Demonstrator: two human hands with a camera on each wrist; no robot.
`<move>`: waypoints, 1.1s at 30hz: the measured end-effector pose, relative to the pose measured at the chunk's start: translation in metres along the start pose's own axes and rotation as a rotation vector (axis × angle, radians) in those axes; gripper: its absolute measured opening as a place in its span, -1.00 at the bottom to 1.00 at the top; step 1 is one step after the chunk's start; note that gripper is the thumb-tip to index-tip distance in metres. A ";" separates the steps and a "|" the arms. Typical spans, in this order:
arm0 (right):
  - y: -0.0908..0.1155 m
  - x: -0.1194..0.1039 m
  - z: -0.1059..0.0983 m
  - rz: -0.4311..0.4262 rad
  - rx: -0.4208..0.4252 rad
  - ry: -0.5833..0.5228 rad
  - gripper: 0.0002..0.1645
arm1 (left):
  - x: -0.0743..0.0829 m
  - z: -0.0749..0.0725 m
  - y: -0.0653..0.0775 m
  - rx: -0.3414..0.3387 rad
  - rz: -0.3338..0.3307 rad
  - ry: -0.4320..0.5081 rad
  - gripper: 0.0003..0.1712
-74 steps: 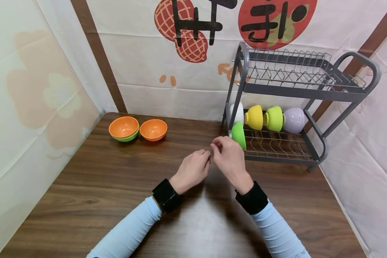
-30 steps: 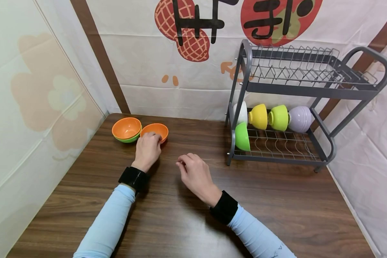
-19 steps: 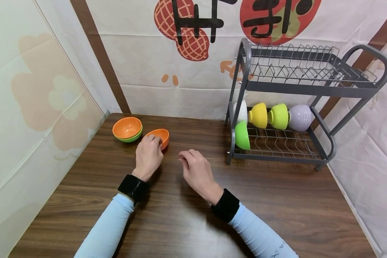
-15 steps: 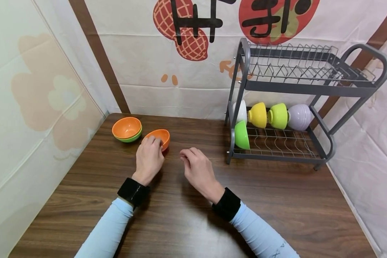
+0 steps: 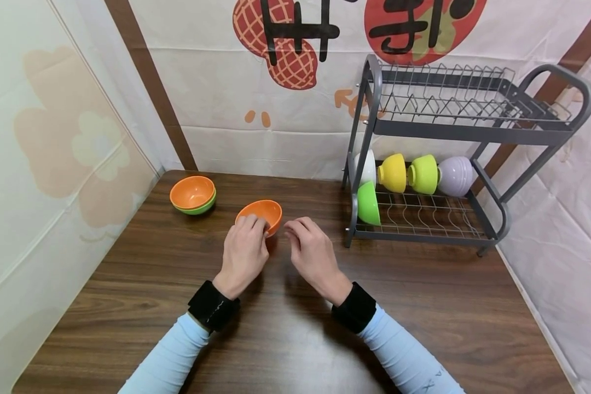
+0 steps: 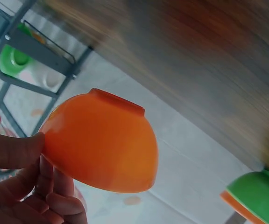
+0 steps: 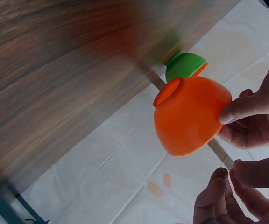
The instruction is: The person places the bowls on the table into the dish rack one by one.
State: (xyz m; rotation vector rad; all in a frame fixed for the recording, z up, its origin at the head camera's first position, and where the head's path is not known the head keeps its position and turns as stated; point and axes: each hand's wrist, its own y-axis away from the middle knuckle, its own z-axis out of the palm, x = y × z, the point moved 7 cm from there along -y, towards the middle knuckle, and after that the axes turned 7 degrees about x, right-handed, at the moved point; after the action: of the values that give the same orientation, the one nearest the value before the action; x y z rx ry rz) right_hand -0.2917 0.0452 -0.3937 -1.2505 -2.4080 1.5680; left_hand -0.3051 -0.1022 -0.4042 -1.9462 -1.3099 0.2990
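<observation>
My left hand (image 5: 245,249) pinches the near rim of an orange bowl (image 5: 267,212), thumb outside and fingers inside. In the left wrist view the orange bowl (image 6: 102,142) is raised off the wood, its foot toward the tabletop. Just right of it, my right hand (image 5: 315,254) hovers with loosely curled fingers and nothing in them. The right wrist view shows the right hand (image 7: 246,191) apart from the bowl (image 7: 193,119). At the table's back left, another orange bowl (image 5: 192,191) sits nested in a green bowl (image 5: 199,210).
A two-tier grey dish rack (image 5: 473,131) stands at the back right. Its lower tier holds white (image 5: 368,168), yellow (image 5: 393,172), lime (image 5: 423,175), lavender (image 5: 456,176) and bright green (image 5: 368,205) bowls on their sides. Fabric walls enclose the wooden table (image 5: 285,350).
My left hand reached to the single orange bowl, took its rim and carried it rightward from beside the stack. My right hand left the rack side, moved left, then shifted slightly back right.
</observation>
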 end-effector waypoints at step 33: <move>0.017 0.028 -0.044 0.002 0.041 -0.003 -0.78 | 0.079 -0.002 -0.011 0.039 0.256 0.101 -0.81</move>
State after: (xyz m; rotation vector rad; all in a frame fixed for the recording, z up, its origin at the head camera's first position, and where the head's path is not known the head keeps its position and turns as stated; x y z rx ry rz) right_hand -0.2826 0.0991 -0.3958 -1.2453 -2.3649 1.6122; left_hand -0.2763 -0.0326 -0.3789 -2.0693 -0.9841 0.3432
